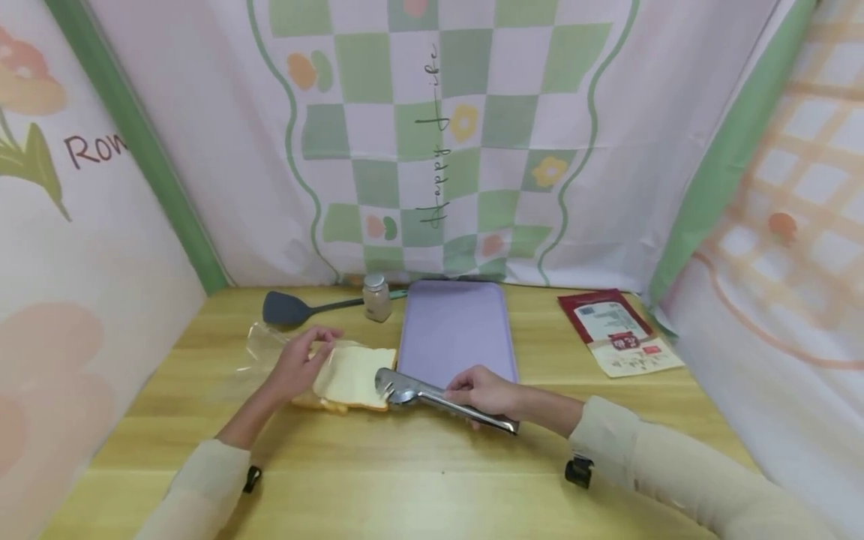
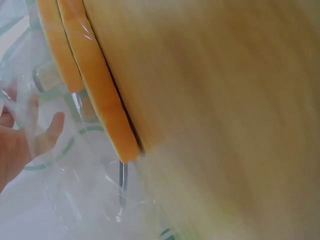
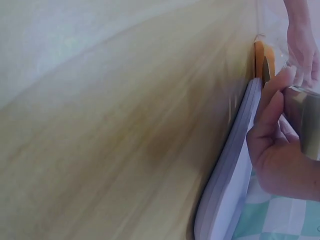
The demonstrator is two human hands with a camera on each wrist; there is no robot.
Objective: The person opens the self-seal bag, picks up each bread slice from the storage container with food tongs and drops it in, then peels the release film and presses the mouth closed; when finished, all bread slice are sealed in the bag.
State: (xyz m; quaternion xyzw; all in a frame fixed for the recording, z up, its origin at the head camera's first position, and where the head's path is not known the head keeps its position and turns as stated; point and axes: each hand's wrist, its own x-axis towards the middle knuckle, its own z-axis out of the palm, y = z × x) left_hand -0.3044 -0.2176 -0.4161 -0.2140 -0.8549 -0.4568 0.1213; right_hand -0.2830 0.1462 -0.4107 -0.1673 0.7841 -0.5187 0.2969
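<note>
Slices of white bread (image 1: 354, 376) with brown crusts lie on the table, partly in a clear plastic bag (image 1: 265, 346). My left hand (image 1: 301, 365) is at the bag beside the bread's left edge. In the left wrist view, that hand (image 2: 20, 147) shows through the film, thumb and fingers apart, near two crust edges (image 2: 102, 95). My right hand (image 1: 487, 391) grips metal tongs (image 1: 439, 399), whose head is at the right edge of the top slice. Whether the tongs pinch the slice is unclear. The right wrist view shows the right hand (image 3: 280, 145) curled round the tongs' metal handle (image 3: 307, 117).
A lilac tray (image 1: 455, 322) lies right of the bread, partly beneath the tongs and right hand. Behind are a dark spatula (image 1: 286, 309) and a lidded glass jar (image 1: 376, 298). A red and white packet (image 1: 617, 337) lies far right. Printed curtains (image 1: 445, 135) enclose the table.
</note>
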